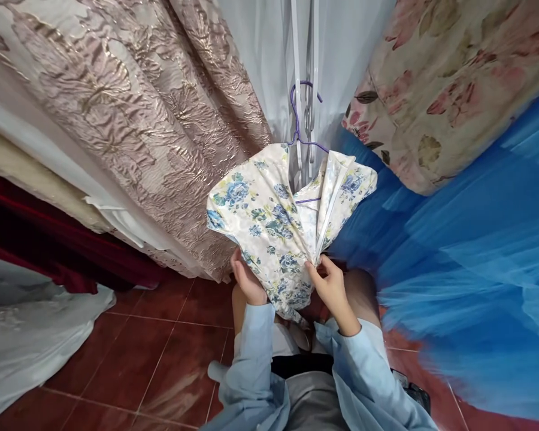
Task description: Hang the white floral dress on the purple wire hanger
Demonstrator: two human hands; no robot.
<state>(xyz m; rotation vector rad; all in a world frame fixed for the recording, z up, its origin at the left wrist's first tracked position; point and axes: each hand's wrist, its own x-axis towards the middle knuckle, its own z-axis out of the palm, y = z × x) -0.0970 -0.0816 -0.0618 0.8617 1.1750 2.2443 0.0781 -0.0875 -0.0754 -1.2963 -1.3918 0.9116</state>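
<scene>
A white dress (269, 221) with blue roses and green leaves hangs on a purple wire hanger (295, 114) in front of me. Its cap sleeves stick out to both sides, and a zipper opening (326, 224) is spread apart, showing the pale lining. My right hand (327, 284) pinches the fabric at the low end of this opening, thumb and fingers together. Along the dress's left side, my left hand (249, 281) holds the edge, with some fingers hidden by the cloth. The lower part of the dress bunches toward my lap.
White metal bars (314, 60) run behind the hanger. A pink-gold brocade gown (139, 120) hangs at left, a cream floral garment (458, 78) and blue tulle (485, 257) at right. Dark red cloth (40, 233) hangs far left. Red tiles (161, 359) cover the floor.
</scene>
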